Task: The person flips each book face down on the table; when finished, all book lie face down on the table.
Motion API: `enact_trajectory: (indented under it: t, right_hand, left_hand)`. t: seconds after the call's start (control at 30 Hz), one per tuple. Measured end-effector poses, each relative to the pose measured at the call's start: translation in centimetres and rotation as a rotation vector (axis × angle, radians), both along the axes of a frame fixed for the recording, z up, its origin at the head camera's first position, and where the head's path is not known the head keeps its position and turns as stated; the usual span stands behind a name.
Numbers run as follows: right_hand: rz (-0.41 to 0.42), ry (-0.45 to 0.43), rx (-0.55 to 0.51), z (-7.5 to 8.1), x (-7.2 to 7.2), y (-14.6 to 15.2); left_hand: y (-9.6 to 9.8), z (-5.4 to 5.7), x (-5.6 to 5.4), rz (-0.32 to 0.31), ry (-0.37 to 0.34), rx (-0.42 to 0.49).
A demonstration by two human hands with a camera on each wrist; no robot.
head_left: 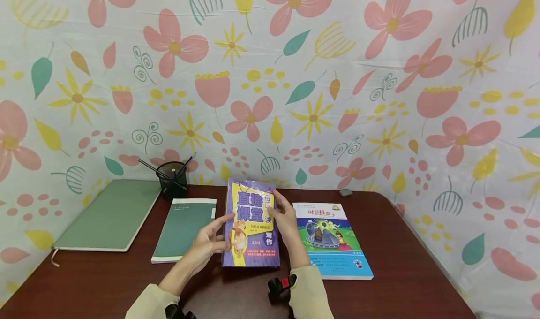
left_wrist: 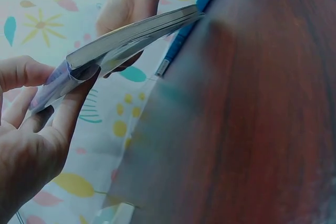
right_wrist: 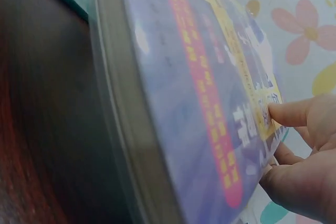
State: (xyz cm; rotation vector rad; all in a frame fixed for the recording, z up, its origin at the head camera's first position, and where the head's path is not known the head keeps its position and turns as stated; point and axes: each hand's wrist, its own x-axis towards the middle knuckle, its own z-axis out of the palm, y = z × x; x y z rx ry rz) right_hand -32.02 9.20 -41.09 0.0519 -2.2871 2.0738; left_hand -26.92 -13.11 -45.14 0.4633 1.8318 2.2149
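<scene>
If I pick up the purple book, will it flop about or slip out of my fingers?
The purple book probably won't flop much: its block of pages looks fairly thick and lies nearly straight between the left hand and right hand. It might feel a bit slippery, because its clear cover looks shiny. It probably won't roll, being flat.

Count log, from my remote station: three books, namely one purple book (head_left: 257, 232), one green book (head_left: 179, 232) left of it, one blue-and-white book (head_left: 333, 258) right of it. Left of the purple book I also tally one large notebook (head_left: 109, 216) and one pen holder (head_left: 170, 188); pens (head_left: 153, 168) inside, several, exact number unclear. Two hands at the purple book: one left hand (head_left: 206, 244), one right hand (head_left: 286, 220). One table (head_left: 405, 258) beneath it.
</scene>
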Motion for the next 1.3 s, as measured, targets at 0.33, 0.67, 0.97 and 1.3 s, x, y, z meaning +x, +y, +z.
enact_trajectory:
  t: [0.33,0.67,0.97,1.3]
  right_hand:
    - [0.012,-0.006,-0.075,-1.1,-1.4,-0.2]
    - [0.022,0.029,-0.076,-2.6,-2.1,-0.8]
    - [0.047,0.021,-0.091,-2.7,-2.0,-0.8]
    - [0.047,0.016,-0.048,-2.7,-1.9,-1.9]
  left_hand:
    - [-0.1,1.9,0.4,0.009,0.067,0.021]
    - [0.1,2.9,1.2,0.029,0.069,0.029]
    - [0.5,3.3,1.6,0.058,0.087,0.061]
    - [0.5,3.7,1.7,0.129,0.060,0.076]
